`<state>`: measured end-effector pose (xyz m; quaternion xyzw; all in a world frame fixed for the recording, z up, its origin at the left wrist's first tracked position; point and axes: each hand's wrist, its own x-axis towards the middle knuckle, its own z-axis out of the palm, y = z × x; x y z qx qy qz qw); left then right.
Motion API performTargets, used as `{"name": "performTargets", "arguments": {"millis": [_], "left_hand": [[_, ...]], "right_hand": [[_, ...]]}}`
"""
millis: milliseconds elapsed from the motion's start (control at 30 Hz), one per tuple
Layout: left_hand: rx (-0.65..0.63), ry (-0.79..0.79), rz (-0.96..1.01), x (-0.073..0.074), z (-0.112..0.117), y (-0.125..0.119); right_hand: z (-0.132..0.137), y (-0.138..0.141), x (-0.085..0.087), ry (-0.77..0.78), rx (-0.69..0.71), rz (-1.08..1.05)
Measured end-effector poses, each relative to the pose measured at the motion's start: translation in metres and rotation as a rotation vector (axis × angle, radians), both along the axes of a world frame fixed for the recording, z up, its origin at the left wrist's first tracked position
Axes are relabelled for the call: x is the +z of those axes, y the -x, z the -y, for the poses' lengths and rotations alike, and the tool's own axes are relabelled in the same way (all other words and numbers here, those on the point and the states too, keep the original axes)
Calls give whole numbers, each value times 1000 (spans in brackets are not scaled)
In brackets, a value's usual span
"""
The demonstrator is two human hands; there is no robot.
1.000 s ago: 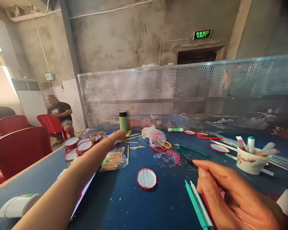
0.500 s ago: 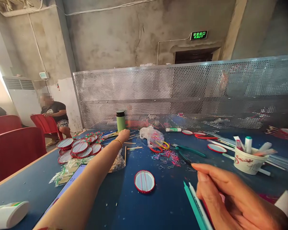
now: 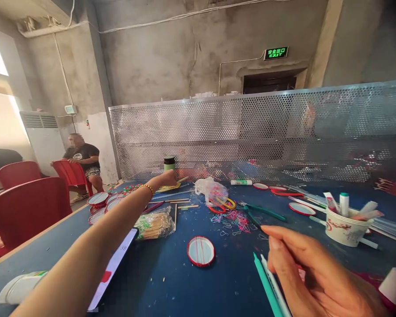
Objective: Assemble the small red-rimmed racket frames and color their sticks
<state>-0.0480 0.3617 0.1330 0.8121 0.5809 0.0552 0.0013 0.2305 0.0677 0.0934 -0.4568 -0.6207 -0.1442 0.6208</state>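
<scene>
My left hand (image 3: 167,178) reaches far over the table, in front of a green bottle with a black lid (image 3: 169,161). Its fingers are hidden from me, and a thin pale stick shows just beyond them. Close to me on the right, my right hand (image 3: 312,275) is closed, thumb and forefinger pinched together; what they hold I cannot make out. Beneath it lie a teal pen (image 3: 266,284) and a white pen (image 3: 277,288). Between my arms rests a round red-rimmed disc (image 3: 201,251) with red threads across its pale face.
Green-handled pliers (image 3: 265,211), coloured clips (image 3: 236,221) and a plastic bag (image 3: 211,190) lie mid-table. A paper cup of markers (image 3: 346,229) stands right. A phone (image 3: 117,264), bagged sticks (image 3: 155,223) and stacked red-rimmed discs (image 3: 98,199) are left. Perforated metal panels (image 3: 191,132) border the back.
My left hand has risen slightly and shifted left, now covering the bottle's lower part; the forearm swung left, uncovering more of the phone and bagged sticks. My right hand stays pinched in nearly the same place.
</scene>
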Motion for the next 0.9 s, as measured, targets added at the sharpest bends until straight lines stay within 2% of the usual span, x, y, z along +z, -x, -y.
{"name": "performTargets", "arguments": {"millis": [100, 200, 300, 367, 600, 733, 900], "left_hand": [[-41, 122, -11, -1, 14, 2], [-47, 214, -53, -18, 30, 3], [-14, 182, -98, -33, 40, 4], [-3, 110, -125, -38, 42, 4], [-74, -58, -185, -41, 51, -13], [-49, -122, -194, -38, 64, -25], [-13, -77, -212, -38, 73, -44]], "right_hand": [[3, -4, 3, 44, 32, 62], [4, -6, 6, 60, 33, 112], [3, -4, 6, 36, 0, 101], [3, -3, 6, 25, -7, 106], [2, -4, 6, -11, -21, 106], [-1, -3, 6, -22, -11, 110], [-2, -2, 9, -20, 20, 127]]}}
